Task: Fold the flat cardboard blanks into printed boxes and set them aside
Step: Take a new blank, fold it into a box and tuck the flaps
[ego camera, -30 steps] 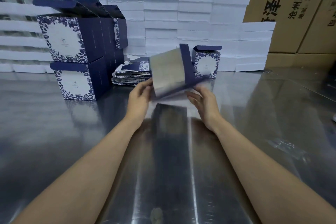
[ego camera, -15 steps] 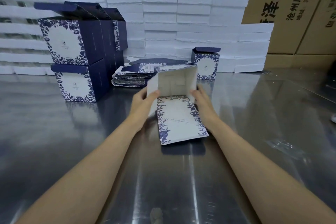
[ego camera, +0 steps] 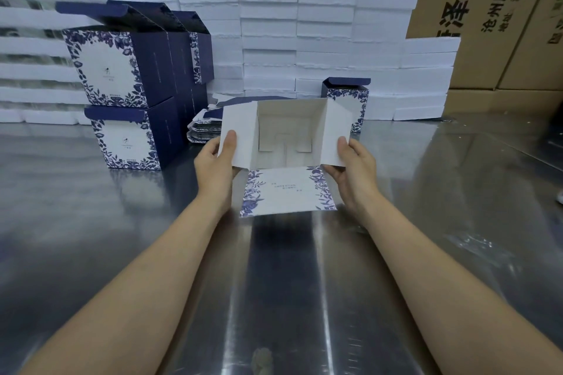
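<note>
Both hands, left hand (ego camera: 214, 161) and right hand (ego camera: 355, 169), now grip the side flaps of the box (ego camera: 286, 158), which has opened toward the camera at frame centre; closing flaps comes next

White foam slabs (ego camera: 268, 24) stacked along steel table (ego camera: 91, 222); brown cartons (ego camera: 487, 9) behind.

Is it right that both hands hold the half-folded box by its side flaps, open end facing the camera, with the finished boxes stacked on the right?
Not quite. In the head view the finished boxes are stacked on the left. The left hand and right hand do hold the half-folded box by its side flaps.
</note>
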`<state>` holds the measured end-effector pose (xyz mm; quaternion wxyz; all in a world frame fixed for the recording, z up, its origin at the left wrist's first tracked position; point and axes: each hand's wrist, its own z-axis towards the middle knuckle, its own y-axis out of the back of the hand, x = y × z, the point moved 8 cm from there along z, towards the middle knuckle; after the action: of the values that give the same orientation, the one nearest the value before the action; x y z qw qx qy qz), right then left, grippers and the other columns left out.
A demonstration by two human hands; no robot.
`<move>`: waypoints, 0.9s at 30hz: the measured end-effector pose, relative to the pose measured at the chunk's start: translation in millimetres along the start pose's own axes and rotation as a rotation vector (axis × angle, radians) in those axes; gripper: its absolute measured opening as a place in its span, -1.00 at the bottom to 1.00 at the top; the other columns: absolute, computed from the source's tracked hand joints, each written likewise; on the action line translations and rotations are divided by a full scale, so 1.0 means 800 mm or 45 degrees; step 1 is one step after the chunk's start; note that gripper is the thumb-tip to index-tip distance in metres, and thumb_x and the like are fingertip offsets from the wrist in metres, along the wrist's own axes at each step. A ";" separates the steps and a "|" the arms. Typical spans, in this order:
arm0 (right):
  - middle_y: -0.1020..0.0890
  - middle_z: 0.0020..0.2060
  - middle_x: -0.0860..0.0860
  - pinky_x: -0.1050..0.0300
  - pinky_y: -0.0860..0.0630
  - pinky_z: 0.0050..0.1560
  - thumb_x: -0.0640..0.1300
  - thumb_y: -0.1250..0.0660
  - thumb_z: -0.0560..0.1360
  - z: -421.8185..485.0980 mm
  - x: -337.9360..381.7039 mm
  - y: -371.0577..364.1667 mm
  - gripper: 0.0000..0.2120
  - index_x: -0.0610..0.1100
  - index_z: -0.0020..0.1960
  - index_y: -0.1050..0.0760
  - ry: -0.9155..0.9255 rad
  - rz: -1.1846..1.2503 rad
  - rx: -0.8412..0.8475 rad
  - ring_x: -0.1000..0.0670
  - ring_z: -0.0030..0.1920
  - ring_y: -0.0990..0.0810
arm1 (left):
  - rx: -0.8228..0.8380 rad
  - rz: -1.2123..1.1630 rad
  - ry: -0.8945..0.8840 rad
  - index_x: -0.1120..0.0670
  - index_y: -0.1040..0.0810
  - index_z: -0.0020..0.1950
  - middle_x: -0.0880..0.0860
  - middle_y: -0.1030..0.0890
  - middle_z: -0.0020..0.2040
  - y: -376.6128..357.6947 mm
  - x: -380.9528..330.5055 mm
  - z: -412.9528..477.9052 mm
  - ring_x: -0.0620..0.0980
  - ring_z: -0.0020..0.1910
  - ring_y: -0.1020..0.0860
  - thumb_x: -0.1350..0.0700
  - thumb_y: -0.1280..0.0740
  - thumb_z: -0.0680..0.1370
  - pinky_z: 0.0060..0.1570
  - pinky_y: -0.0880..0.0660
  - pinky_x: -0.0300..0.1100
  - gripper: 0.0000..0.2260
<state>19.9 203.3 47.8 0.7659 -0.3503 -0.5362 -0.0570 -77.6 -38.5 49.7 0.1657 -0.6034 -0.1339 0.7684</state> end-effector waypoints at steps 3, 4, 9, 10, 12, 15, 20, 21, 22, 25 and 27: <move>-0.57 0.10 -0.02 0.23 -0.58 -0.29 -0.25 -0.21 0.61 -0.002 0.000 -0.008 -0.59 -0.11 0.45 -0.29 -0.091 0.146 0.065 0.02 -0.06 -0.61 | -0.012 -0.176 0.050 0.09 -0.51 0.20 -0.02 -0.62 -0.09 -0.002 -0.001 0.003 -0.18 -0.27 -0.63 0.19 -0.27 0.62 -0.35 -0.54 -0.29 -0.83; -0.56 0.11 0.02 0.24 -0.58 -0.28 -0.28 -0.21 0.61 -0.002 0.001 -0.012 -0.52 -0.05 0.49 -0.24 -0.110 0.185 0.087 0.04 -0.06 -0.62 | -0.030 -0.241 0.039 0.06 -0.48 0.27 -0.05 -0.62 -0.10 -0.002 -0.003 0.004 -0.21 -0.28 -0.63 0.22 -0.26 0.62 -0.36 -0.53 -0.31 -0.77; -0.51 0.27 0.01 0.30 -0.58 -0.28 -0.34 -0.14 0.60 -0.009 0.003 -0.026 -0.45 0.04 0.51 -0.22 -0.198 0.335 0.178 0.07 -0.13 -0.69 | 0.046 -0.259 0.002 0.05 -0.62 0.16 -0.07 -0.67 0.04 -0.013 -0.012 0.004 -0.15 -0.03 -0.63 0.26 -0.26 0.58 -0.03 -0.54 -0.32 -0.76; -0.48 0.31 0.02 0.31 -0.58 -0.28 -0.34 -0.13 0.60 -0.010 0.005 -0.027 -0.47 0.03 0.51 -0.24 -0.205 0.337 0.184 0.07 -0.11 -0.68 | 0.020 -0.125 -0.037 0.03 -0.60 0.20 -0.06 -0.61 0.20 -0.011 -0.014 0.003 -0.16 0.11 -0.59 0.24 -0.24 0.59 0.10 -0.48 -0.35 -0.74; -0.48 0.28 0.05 0.32 -0.55 -0.31 -0.33 -0.09 0.60 -0.010 0.009 -0.030 -0.49 0.00 0.49 -0.28 -0.188 0.251 0.186 0.10 -0.11 -0.62 | -0.023 0.138 -0.144 -0.05 -0.51 0.28 -0.10 -0.48 0.32 -0.005 -0.019 0.000 -0.25 0.16 -0.50 0.19 -0.20 0.60 0.07 -0.37 -0.52 -0.71; -0.55 0.13 0.01 0.34 -0.48 -0.32 -0.32 0.00 0.59 -0.015 0.019 -0.043 -0.49 -0.01 0.48 -0.31 -0.018 -0.121 0.191 0.07 -0.21 -0.48 | 0.048 0.340 -0.122 0.12 -0.54 0.14 0.04 -0.58 0.10 -0.008 -0.009 0.000 -0.05 0.05 -0.50 0.13 -0.13 0.62 0.03 -0.43 -0.32 -0.77; 0.15 0.56 0.16 0.02 0.13 0.53 -0.11 -0.01 0.67 -0.014 0.023 -0.047 -0.55 0.00 0.55 -0.10 0.260 -0.831 0.190 0.09 0.54 0.17 | 0.173 0.217 0.148 -0.06 -0.60 0.13 -0.13 -0.68 0.04 -0.023 0.018 -0.007 -0.08 0.10 -0.61 -0.12 -0.02 0.67 0.07 -0.48 -0.19 -0.63; 0.15 0.56 0.17 0.04 0.17 0.54 -0.08 0.02 0.68 -0.015 0.020 -0.048 -0.54 -0.01 0.57 -0.03 0.272 -0.881 0.219 0.12 0.54 0.19 | 0.235 0.165 0.131 -0.08 -0.54 0.28 -0.12 -0.64 0.17 -0.029 0.019 -0.006 -0.09 0.22 -0.56 -0.12 -0.01 0.67 0.19 -0.46 -0.19 -0.63; 0.12 0.56 0.17 0.06 0.18 0.54 -0.08 0.05 0.69 -0.018 0.016 -0.051 -0.53 -0.02 0.58 0.04 0.280 -0.893 0.256 0.15 0.54 0.17 | 0.279 0.126 0.095 -0.10 -0.39 0.44 -0.12 -0.52 0.35 -0.033 0.017 -0.005 -0.11 0.36 -0.45 -0.12 -0.01 0.68 0.34 -0.36 -0.14 -0.62; 0.06 0.55 0.18 0.08 0.19 0.55 -0.05 0.12 0.70 -0.028 0.007 -0.060 -0.55 0.02 0.57 0.08 0.296 -0.781 0.352 0.19 0.53 0.13 | 0.280 0.185 -0.036 -0.19 -0.02 0.58 -0.27 -0.11 0.50 -0.032 0.010 -0.002 -0.24 0.46 -0.13 -0.11 -0.02 0.68 0.48 -0.05 -0.09 -0.54; 0.02 0.53 0.22 0.06 0.19 0.55 -0.02 0.14 0.70 -0.030 0.001 -0.064 -0.56 0.08 0.56 0.07 0.255 -0.707 0.391 0.19 0.53 0.12 | 0.337 0.219 -0.011 -0.14 -0.24 0.53 -0.16 -0.27 0.51 -0.035 0.007 -0.005 -0.19 0.46 -0.24 -0.11 -0.06 0.63 0.48 -0.15 -0.06 -0.56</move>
<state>14.9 150.8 68.3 0.8137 -0.0639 -0.5357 -0.2163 -72.6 -10.6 55.0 0.1767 -0.5822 0.0201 0.7934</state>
